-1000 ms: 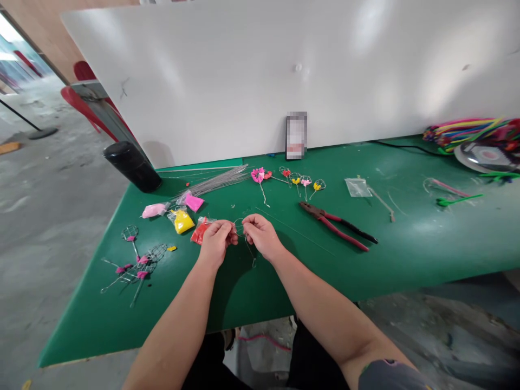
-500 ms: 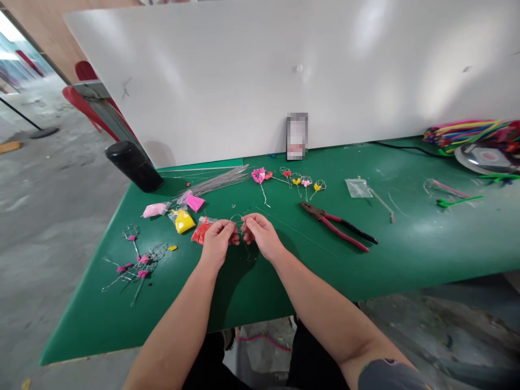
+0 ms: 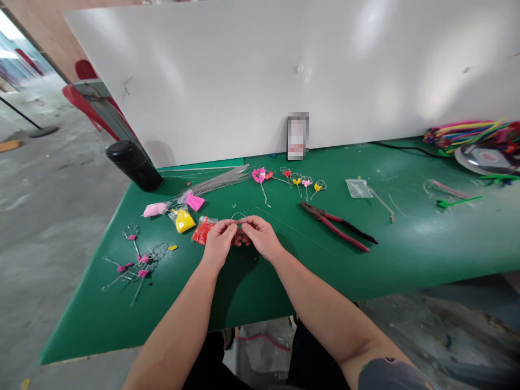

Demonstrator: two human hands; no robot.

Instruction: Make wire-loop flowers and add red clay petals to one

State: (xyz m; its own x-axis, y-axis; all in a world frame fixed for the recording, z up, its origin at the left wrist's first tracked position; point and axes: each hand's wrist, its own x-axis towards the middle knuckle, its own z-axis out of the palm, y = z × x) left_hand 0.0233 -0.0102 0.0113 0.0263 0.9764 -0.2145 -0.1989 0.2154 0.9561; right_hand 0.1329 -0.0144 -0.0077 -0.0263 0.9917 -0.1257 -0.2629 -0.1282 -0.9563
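My left hand (image 3: 220, 240) and my right hand (image 3: 260, 235) meet over the green table (image 3: 309, 292), both pinching a thin wire (image 3: 239, 214) whose curved loop shows just above the fingertips. The rest of the wire is hidden by my fingers. Touching or just behind my left hand is a bag of red clay-like material (image 3: 200, 232). Bags of yellow (image 3: 183, 221), bright pink (image 3: 195, 201) and pale pink (image 3: 155, 209) material lie beyond it. A long straight wire (image 3: 300, 233) lies right of my right hand, near red-handled pliers (image 3: 325, 216).
Small wire rackets with pink pieces (image 3: 142, 260) lie at the left. Bundled straight wires (image 3: 221, 181), wire flowers (image 3: 260, 176) and a phone (image 3: 298, 136) are at the back. A black cylinder (image 3: 132, 165) stands back left; coloured pipe cleaners (image 3: 467, 135) lie back right.
My hands have come closer together, so the fingertips now nearly touch. The wire loop between them looks wider and flatter, and the end that hung below is no longer visible.
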